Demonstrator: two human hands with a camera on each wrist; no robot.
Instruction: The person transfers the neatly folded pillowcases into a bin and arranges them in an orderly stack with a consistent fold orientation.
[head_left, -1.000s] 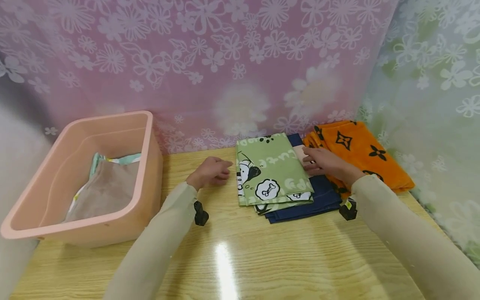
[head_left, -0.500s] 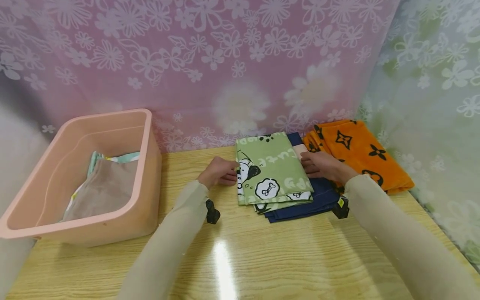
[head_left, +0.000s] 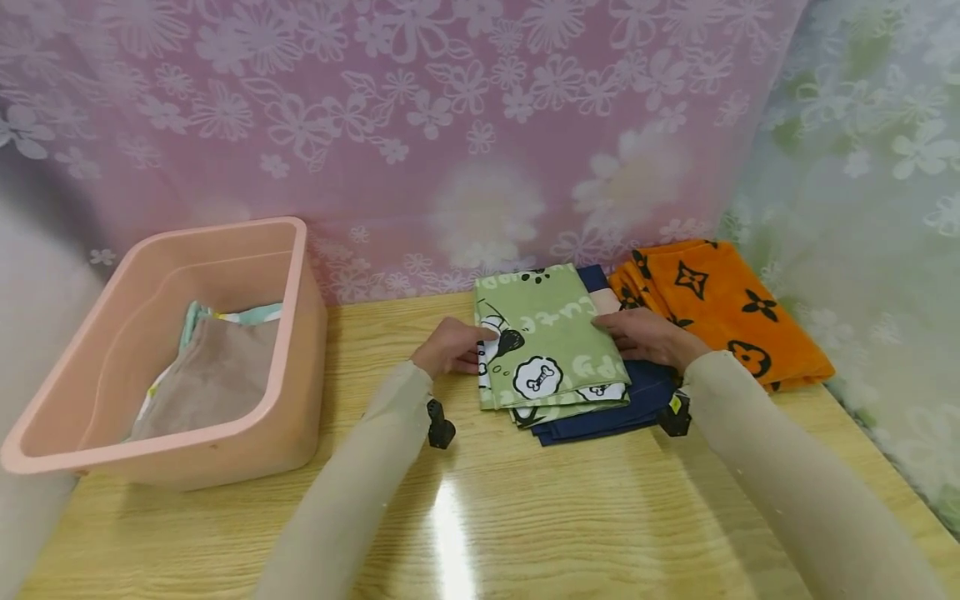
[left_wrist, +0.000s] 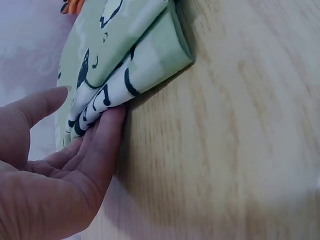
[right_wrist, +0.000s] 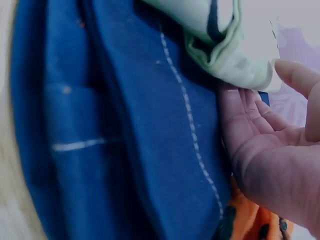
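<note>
- Seeing one folded green cloth (head_left: pixel 551 346) lying partly over one navy cloth (head_left: pixel 648 393); "Cute" legible on the green.
- Left hand (head_left: pixel 452 346): thumb spread above its left edge, fingers tucked beneath.
- Right hand (head_left: pixel 648 335): thumb at its right edge, fingers extended underneath.
- Rightward: one orange cloth (head_left: pixel 716 312).
- Far left: one pink tub (head_left: pixel 303 358), brown cloth (head_left: pixel 225 371) inside.
</note>
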